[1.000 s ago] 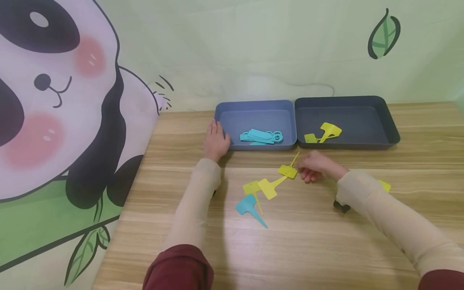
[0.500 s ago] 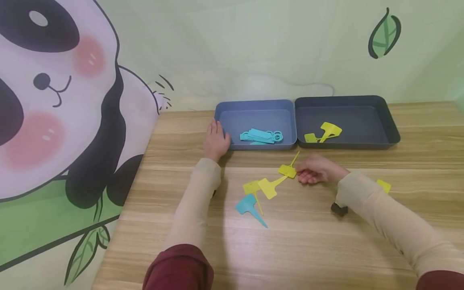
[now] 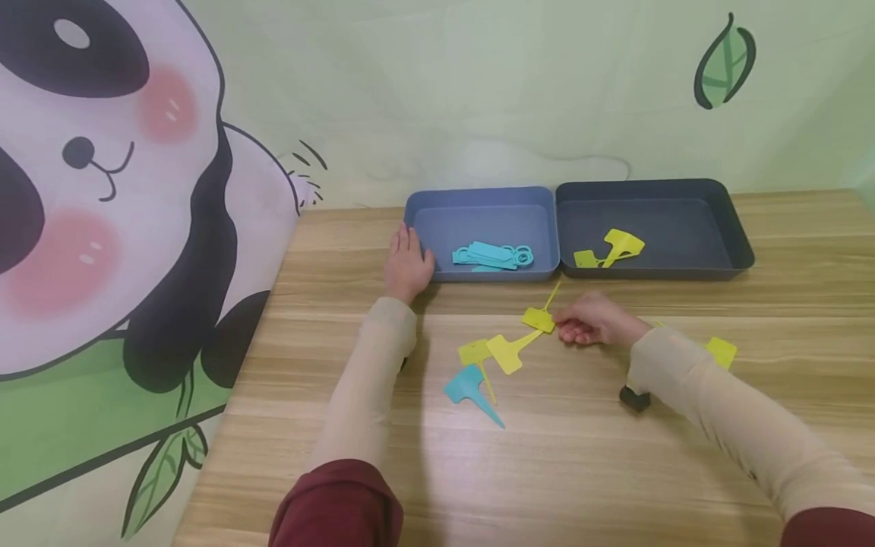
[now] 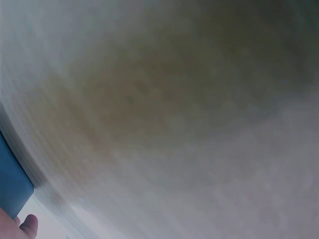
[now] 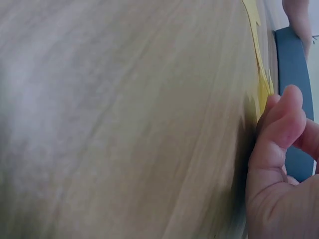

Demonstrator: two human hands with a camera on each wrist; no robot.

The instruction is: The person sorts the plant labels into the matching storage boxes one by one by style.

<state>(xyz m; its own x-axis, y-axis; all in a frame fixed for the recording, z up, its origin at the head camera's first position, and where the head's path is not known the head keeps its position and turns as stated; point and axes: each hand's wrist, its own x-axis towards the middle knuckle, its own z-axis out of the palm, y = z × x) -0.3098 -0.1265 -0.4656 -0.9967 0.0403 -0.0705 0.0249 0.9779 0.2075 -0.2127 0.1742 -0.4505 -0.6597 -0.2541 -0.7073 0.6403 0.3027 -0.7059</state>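
My left hand [image 3: 408, 267] rests against the left wall of the blue tray [image 3: 488, 276], its fingers laid straight along the rim. Several turquoise tags [image 3: 494, 256] lie in that tray. At the front of the dark tray [image 3: 683, 272], my right hand [image 3: 596, 319] pinches the edge of a yellow T-shaped plant label [image 3: 538, 319] between thumb and fingers. In the right wrist view, the fingertips [image 5: 291, 97] meet yellow plastic, and the exact contact is partly hidden. Just left of it lie two more yellow labels [image 3: 504, 354] and a turquoise plant label [image 3: 468, 384].
The two trays stand side by side at the wall end of the wooden table [image 3: 547, 471]. A few yellow labels [image 3: 623, 245] lie in the dark tray. Beyond my right sleeve lies another yellow label [image 3: 721, 352], partly covered. A panda-printed backdrop [image 3: 478, 91] hangs behind.
My right hand has lowered its fingers to the nearest yellow label and taken its edge; that label has shifted slightly left. My left hand stays where it was.
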